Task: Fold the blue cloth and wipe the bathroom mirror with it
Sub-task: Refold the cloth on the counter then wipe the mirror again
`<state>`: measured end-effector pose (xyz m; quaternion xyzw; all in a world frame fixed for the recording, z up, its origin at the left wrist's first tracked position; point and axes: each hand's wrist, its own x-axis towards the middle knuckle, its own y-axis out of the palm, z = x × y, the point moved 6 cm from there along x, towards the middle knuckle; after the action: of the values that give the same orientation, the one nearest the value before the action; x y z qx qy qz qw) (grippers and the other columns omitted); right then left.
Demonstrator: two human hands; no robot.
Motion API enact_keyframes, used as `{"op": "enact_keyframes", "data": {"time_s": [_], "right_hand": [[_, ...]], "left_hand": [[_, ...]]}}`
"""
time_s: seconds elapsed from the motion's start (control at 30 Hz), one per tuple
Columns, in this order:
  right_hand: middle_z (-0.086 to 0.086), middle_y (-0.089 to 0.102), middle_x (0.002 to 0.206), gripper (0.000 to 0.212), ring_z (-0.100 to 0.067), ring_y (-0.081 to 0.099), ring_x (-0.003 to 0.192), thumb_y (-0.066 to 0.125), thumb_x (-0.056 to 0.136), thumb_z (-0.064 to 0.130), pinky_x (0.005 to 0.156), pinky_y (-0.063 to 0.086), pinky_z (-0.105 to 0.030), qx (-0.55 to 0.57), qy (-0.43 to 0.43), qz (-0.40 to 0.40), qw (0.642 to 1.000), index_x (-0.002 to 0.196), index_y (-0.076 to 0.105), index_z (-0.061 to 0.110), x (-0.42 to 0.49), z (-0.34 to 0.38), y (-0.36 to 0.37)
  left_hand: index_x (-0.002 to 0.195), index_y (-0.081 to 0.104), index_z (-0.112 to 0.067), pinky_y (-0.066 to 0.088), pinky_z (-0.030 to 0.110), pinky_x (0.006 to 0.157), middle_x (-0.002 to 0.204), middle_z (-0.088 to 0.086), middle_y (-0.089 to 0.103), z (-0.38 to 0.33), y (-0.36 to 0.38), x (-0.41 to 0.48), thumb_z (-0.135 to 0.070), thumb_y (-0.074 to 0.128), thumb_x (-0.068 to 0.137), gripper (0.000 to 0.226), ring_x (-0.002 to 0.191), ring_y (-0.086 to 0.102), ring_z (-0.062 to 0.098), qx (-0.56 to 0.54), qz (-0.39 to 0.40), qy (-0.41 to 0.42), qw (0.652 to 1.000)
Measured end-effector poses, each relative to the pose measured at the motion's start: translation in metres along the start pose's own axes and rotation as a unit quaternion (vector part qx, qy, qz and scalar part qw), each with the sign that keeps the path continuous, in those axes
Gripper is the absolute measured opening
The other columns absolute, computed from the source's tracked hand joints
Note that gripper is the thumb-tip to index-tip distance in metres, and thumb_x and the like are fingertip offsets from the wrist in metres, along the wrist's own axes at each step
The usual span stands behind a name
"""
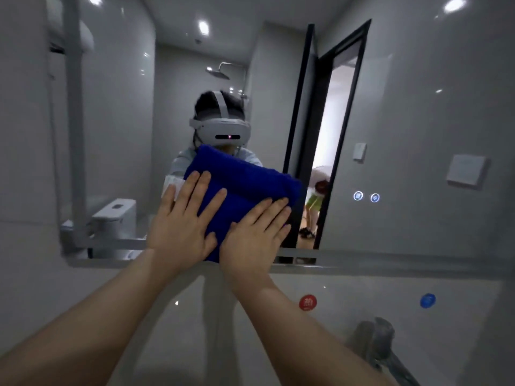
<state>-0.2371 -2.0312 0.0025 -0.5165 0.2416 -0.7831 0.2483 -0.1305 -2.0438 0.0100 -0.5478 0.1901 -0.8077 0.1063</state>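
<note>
The folded blue cloth lies flat against the bathroom mirror, low and near its middle. My left hand presses on the cloth's lower left part with straight, spread fingers. My right hand presses on its lower right part, fingers also straight. Both palms lie flat on the cloth, side by side. The cloth's bottom corner reaches the mirror's lower edge.
A tiled wall below the mirror carries a red sticker and a blue sticker. A metal tap stands at the lower right. Two lit touch icons glow on the mirror. The reflection shows a toilet, a shower head, an open door.
</note>
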Motion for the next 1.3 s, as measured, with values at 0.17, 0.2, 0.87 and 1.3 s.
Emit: {"op": "enact_keyframes", "data": {"time_s": [0.17, 0.2, 0.87, 1.3], "right_hand": [[-0.026, 0.051, 0.132, 0.081, -0.041, 0.051, 0.12, 0.083, 0.059, 0.031, 0.098, 0.036, -0.048, -0.025, -0.098, 0.001, 0.995, 0.126, 0.054, -0.003, -0.013, 0.05, 0.002], [-0.026, 0.048, 0.135, 0.08, -0.04, 0.048, 0.124, 0.08, 0.063, 0.032, 0.101, 0.034, -0.048, -0.027, -0.117, 0.0, 0.993, 0.129, 0.051, -0.002, -0.015, 0.06, -0.002], [-0.003, -0.03, 0.152, 0.068, -0.022, -0.025, 0.141, 0.022, 0.097, 0.049, 0.098, -0.023, -0.06, -0.176, -0.534, 0.089, 0.822, 0.148, -0.016, 0.023, -0.022, 0.103, -0.006], [0.006, -0.023, 0.155, 0.062, -0.017, -0.021, 0.142, 0.018, 0.097, 0.049, 0.102, -0.022, -0.055, -0.181, -0.542, 0.133, 0.81, 0.148, -0.01, 0.03, 0.02, -0.069, -0.011]], "left_hand": [[0.139, 0.026, -0.007, 0.018, 0.051, 0.103, 0.14, 0.033, 0.034, 0.041, 0.005, -0.035, -0.043, 0.032, 0.077, 0.072, 0.13, 0.022, 0.039, -0.004, 0.011, -0.112, 0.994], [0.139, 0.025, -0.006, 0.02, 0.053, 0.104, 0.141, 0.033, 0.031, 0.05, 0.007, -0.044, -0.044, 0.033, 0.077, 0.074, 0.13, 0.021, 0.04, -0.01, 0.015, -0.141, 0.99], [0.144, -0.008, 0.005, 0.002, 0.044, 0.115, 0.146, 0.037, -0.014, 0.007, 0.022, -0.09, -0.037, 0.06, 0.084, 0.1, 0.139, -0.008, 0.045, -0.212, 0.126, -0.539, 0.805], [0.137, 0.01, 0.021, 0.024, 0.05, 0.109, 0.136, 0.051, 0.012, -0.176, 0.051, -0.046, -0.016, 0.048, 0.088, 0.072, 0.131, 0.02, 0.057, -0.203, 0.158, -0.554, 0.792]]}}
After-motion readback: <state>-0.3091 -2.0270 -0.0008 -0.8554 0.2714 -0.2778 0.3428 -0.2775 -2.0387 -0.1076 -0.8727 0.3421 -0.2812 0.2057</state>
